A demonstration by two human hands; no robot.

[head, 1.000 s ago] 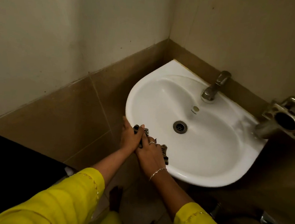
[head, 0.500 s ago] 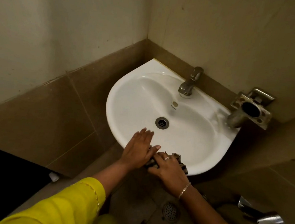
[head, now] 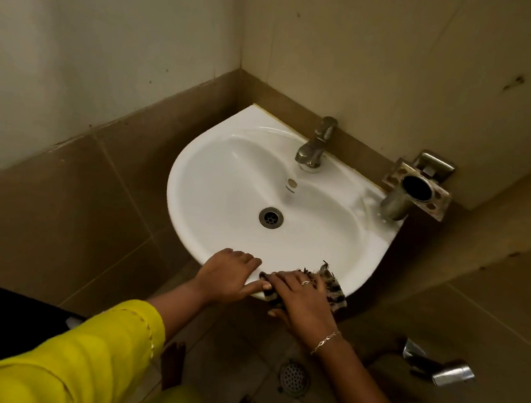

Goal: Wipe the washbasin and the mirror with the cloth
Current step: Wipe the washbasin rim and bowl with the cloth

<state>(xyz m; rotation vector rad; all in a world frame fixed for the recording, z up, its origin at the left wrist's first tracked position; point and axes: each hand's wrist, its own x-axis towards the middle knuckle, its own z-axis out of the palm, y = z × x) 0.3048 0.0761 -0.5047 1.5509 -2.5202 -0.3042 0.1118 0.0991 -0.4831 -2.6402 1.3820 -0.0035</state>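
On the front rim of the washbasin (head: 318,234), the right hand (head: 305,303) lies flat with fingers spread, pressing the striped cloth (head: 332,286). It hides most of the cloth; only frayed ends show. The left hand (head: 230,275) rests flat on the same rim, its thumb at the cloth's edge.

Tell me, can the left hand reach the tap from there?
Probably yes. The left hand rests on the front rim of the washbasin, holding nothing, and only bare bowl lies between it and the tap.
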